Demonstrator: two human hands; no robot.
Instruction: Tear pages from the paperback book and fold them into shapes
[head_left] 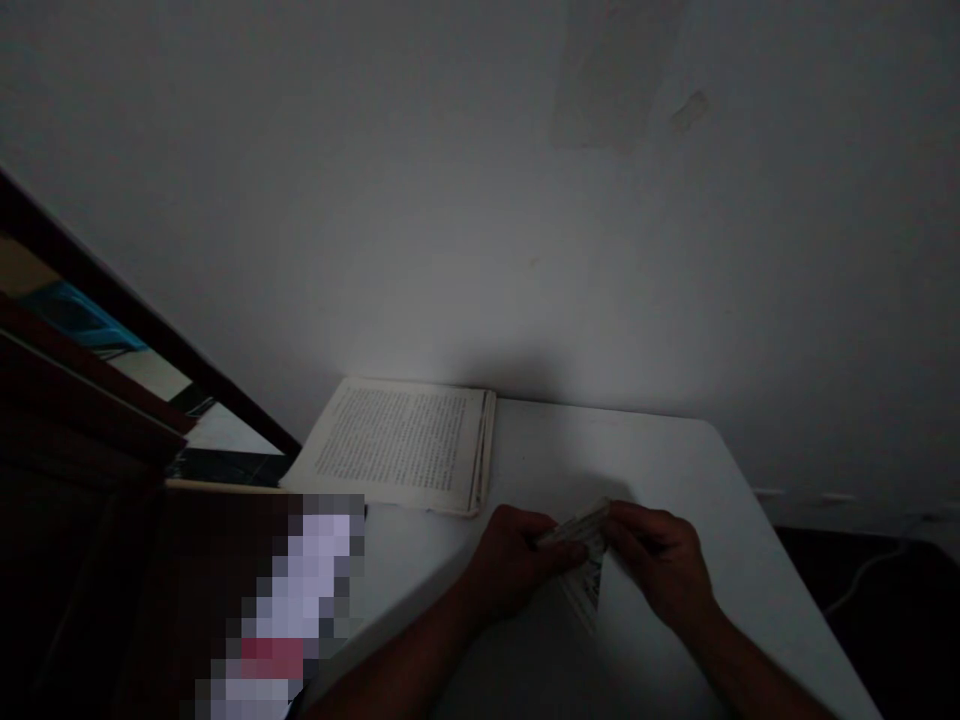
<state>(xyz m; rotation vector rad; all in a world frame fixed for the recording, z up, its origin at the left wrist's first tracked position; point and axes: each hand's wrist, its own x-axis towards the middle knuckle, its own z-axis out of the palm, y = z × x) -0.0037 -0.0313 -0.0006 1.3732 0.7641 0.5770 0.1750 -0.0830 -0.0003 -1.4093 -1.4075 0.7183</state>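
Observation:
Between my hands is a folded piece of printed paper point(589, 580), narrowing to a point at its lower end. My left hand point(517, 560) pinches its left side, thumb lying across the front. At the paper's upper right corner, the fingers of my right hand point(660, 560) are closed on the edge. The paper is held just over the white table point(660, 460). Dim light hides the finer folds and the print.
A coverless book or stack of printed pages point(397, 440) lies at the table's back left, against the wall point(450, 200). A pixelated bright patch point(300, 600) covers something at the left. Dark wooden furniture point(75, 420) stands beyond it. A pale cable point(862, 575) hangs at the right.

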